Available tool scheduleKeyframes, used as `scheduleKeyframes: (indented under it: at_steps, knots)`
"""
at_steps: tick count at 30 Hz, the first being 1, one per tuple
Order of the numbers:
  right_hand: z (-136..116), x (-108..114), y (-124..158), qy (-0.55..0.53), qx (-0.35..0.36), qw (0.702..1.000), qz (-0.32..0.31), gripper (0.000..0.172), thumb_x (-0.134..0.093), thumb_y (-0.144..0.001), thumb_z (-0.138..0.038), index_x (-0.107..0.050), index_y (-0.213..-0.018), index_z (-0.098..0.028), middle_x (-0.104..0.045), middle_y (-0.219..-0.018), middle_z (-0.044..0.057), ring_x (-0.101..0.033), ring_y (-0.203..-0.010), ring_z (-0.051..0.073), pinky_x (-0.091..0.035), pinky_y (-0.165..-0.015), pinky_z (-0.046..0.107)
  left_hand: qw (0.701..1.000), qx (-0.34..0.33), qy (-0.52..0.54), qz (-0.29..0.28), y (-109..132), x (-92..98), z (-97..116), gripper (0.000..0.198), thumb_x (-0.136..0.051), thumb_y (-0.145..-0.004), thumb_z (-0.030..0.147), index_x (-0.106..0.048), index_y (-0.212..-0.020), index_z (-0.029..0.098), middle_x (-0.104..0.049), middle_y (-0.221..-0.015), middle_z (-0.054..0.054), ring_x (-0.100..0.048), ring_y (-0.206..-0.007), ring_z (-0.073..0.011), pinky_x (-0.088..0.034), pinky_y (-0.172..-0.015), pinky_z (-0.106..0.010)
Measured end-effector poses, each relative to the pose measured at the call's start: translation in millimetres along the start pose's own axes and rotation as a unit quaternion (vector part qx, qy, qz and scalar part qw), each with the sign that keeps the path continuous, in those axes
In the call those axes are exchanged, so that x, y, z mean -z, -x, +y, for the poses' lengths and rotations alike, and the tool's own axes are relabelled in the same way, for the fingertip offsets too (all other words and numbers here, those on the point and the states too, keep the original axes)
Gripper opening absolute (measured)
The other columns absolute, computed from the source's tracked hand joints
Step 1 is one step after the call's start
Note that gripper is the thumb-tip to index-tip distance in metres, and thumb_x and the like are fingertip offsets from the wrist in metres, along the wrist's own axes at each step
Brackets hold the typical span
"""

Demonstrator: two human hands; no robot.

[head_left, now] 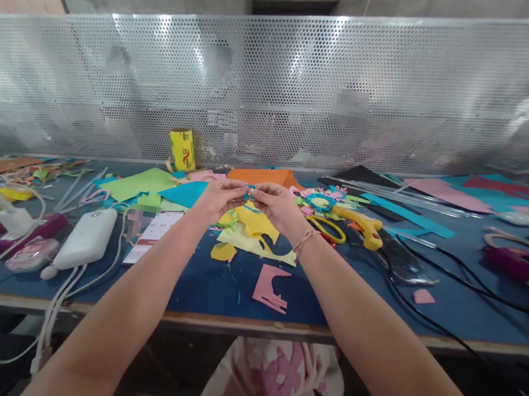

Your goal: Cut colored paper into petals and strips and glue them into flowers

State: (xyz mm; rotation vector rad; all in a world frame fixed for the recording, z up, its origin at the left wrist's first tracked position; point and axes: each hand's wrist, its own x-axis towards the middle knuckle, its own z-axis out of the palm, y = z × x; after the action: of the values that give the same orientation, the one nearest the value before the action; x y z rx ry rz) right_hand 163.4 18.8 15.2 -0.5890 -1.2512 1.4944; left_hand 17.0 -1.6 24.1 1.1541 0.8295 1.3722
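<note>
My left hand (219,196) and my right hand (277,204) meet above the blue table (208,290), fingertips pinched together on a small blue piece of paper (251,189) held between them. Both hands are closed in a pinch. Under them lie yellow paper scraps (252,226) and a pink cut-out (270,287). A cord bracelet (305,240) sits on my right wrist.
A yellow glue gun (366,227) and yellow-handled scissors (328,227) lie to the right, with black cables (430,300). A white power bank (87,237), a phone (154,234) and white cables lie to the left. Coloured paper sheets (145,183) cover the back. A perforated metal screen (282,93) stands behind.
</note>
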Motion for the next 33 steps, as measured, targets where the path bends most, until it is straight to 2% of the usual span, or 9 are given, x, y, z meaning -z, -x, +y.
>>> scheduleKeyframes:
  at_steps: [7,15,21,24,27,33]
  knots:
    - [0.0,3.0,-1.0,0.015,-0.014,1.000,-0.012,0.030,-0.080,-0.044,-0.027,-0.060,-0.065,-0.017,-0.058,-0.064,-0.003,-0.051,-0.060,0.007,-0.041,-0.060,0.024,0.999,0.010,-0.015,0.032,2.9,-4.9,3.9,0.022,-0.078,-0.051,0.018,-0.066,-0.068,0.011,-0.064,-0.065,-0.003,-0.058,-0.062,-0.0090,-0.047,-0.066,-0.025]
    - [-5.1,3.5,1.2,0.047,-0.008,0.999,-0.019,0.031,-0.078,-0.046,-0.019,-0.063,-0.074,-0.020,-0.060,-0.066,-0.004,-0.052,-0.058,0.006,-0.037,-0.052,0.020,0.999,-0.005,-0.025,0.042,4.6,-7.1,4.1,0.022,-0.078,-0.051,0.019,-0.066,-0.067,0.012,-0.063,-0.065,-0.002,-0.057,-0.063,-0.0093,-0.047,-0.065,-0.025]
    - [-7.3,2.9,2.6,0.021,-0.029,0.999,-0.011,0.021,-0.077,-0.053,-0.026,-0.066,-0.070,-0.020,-0.064,-0.073,0.000,-0.055,-0.064,0.009,-0.042,-0.057,0.022,0.999,-0.012,-0.036,0.037,1.8,-4.7,2.2,0.021,-0.078,-0.052,0.021,-0.067,-0.068,0.011,-0.065,-0.067,-0.004,-0.058,-0.064,-0.0108,-0.047,-0.068,-0.028]
    - [-7.5,2.8,2.6,0.014,-0.033,0.999,0.001,0.020,-0.077,-0.055,-0.030,-0.065,-0.067,-0.019,-0.062,-0.068,-0.001,-0.054,-0.062,0.009,-0.042,-0.057,0.022,0.998,-0.010,-0.041,0.037,-0.3,-3.1,-0.1,0.023,-0.078,-0.051,0.021,-0.068,-0.069,0.010,-0.066,-0.068,-0.006,-0.059,-0.065,-0.0121,-0.047,-0.070,-0.029]
    - [-7.4,2.5,2.6,0.019,-0.029,0.999,-0.003,0.020,-0.078,-0.053,-0.028,-0.064,-0.063,-0.018,-0.058,-0.060,-0.002,-0.050,-0.056,0.007,-0.042,-0.056,0.022,0.998,-0.016,-0.049,0.035,-2.5,-1.3,-3.7,0.023,-0.078,-0.051,0.022,-0.068,-0.069,0.010,-0.066,-0.067,-0.006,-0.059,-0.064,-0.0118,-0.048,-0.070,-0.030]
    - [-7.7,1.8,2.3,0.013,-0.032,0.999,-0.001,0.022,-0.079,-0.051,-0.024,-0.062,-0.064,-0.017,-0.058,-0.062,-0.002,-0.053,-0.059,0.007,-0.043,-0.061,0.023,0.998,-0.008,-0.059,0.021,-1.4,-1.7,-3.7,0.028,-0.078,-0.052,0.026,-0.068,-0.072,0.009,-0.068,-0.070,-0.008,-0.060,-0.064,-0.0135,-0.048,-0.068,-0.030]
